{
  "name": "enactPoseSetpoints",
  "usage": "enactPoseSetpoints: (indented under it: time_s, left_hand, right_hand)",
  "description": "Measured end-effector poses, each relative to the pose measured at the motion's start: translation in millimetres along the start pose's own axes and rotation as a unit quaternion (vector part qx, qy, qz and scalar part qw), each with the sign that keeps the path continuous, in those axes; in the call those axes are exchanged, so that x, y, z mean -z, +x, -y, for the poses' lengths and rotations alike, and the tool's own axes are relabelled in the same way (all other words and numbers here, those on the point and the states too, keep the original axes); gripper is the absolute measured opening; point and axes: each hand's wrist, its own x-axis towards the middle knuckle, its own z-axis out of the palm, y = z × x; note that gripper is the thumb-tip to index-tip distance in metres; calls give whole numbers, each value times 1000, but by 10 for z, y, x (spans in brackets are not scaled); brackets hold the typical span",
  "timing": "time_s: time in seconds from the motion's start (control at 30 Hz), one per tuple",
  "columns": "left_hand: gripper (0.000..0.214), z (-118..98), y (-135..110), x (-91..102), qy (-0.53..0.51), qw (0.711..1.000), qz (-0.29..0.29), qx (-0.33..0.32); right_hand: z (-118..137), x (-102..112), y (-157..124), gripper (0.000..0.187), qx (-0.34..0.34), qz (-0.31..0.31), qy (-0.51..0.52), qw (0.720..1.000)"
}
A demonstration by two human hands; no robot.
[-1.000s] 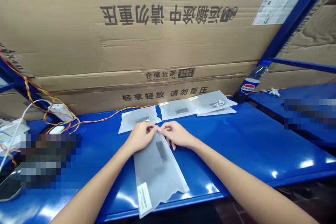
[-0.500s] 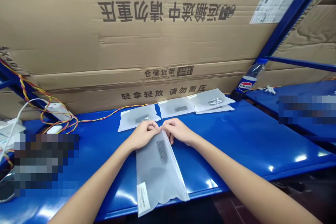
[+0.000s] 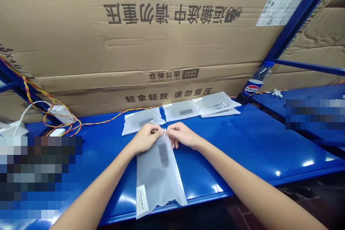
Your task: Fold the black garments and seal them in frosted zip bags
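Note:
A frosted plastic zip bag (image 3: pixel 157 174) with a dark rectangular label area and a white sticker lies slanted on the blue shelf top (image 3: pixel 242 143). Its top end is pinched between my left hand (image 3: pixel 147 138) and my right hand (image 3: pixel 182 136), whose fingertips nearly meet there. Its lower end rests on the shelf near the front edge. Just beyond my hands lie several similar bags, the nearest (image 3: pixel 142 121) almost touching my left hand's fingers. Two others (image 3: pixel 180 110) (image 3: pixel 215 102) lie to its right, the farther one overlapping another bag.
A large printed cardboard box (image 3: pixel 151 43) stands along the back, beside a blue rack upright (image 3: pixel 299 18). A plastic Pepsi bottle (image 3: pixel 254 85) leans there. At left are a white power strip (image 3: pixel 60 114) and twisted red-yellow wires (image 3: pixel 35 93). Pixelated patches cover parts at both sides.
The bag's lower end has swung left and slightly up while its top stays between my hands. The view has shifted a little, and a pixelated patch at left has grown.

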Motion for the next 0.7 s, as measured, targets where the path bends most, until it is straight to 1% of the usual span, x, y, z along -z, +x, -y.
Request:
enactPoseSetpoints:
  time_s: [0.17,0.23,0.3,0.43,0.6,0.63,0.67,0.7]
  left_hand:
    - [41,66,21,80,34,997,-71,-2]
    - [41,94,31,140,41,995,-89,0]
    - [41,118,40,194,45,994,-98,0]
    - [42,158,51,244,48,994,-97,-9]
    - [42,167,45,189,47,994,-92,-27]
    - [42,159,42,169,48,994,-89,-33]
    - [41,148,37,149,50,994,-87,-38]
    - [41,134,31,130,52,994,-84,-44]
  right_hand:
    - [82,-40,-93,24,-10,53,-12,998]
    - [136,-85,-179,23,-23,73,-31,997]
    - [187,-150,-300,22,-42,78,-58,994]
    - [230,-318,-645,21,-86,50,-85,991]
    - [197,-474,-1105,22,-167,51,-105,979]
    - [187,-483,-1159,25,-167,38,-114,979]
    - [178,-484,-1192,28,-155,9,-123,980]
    - [171,-478,-1205,31,-130,-38,-129,982]
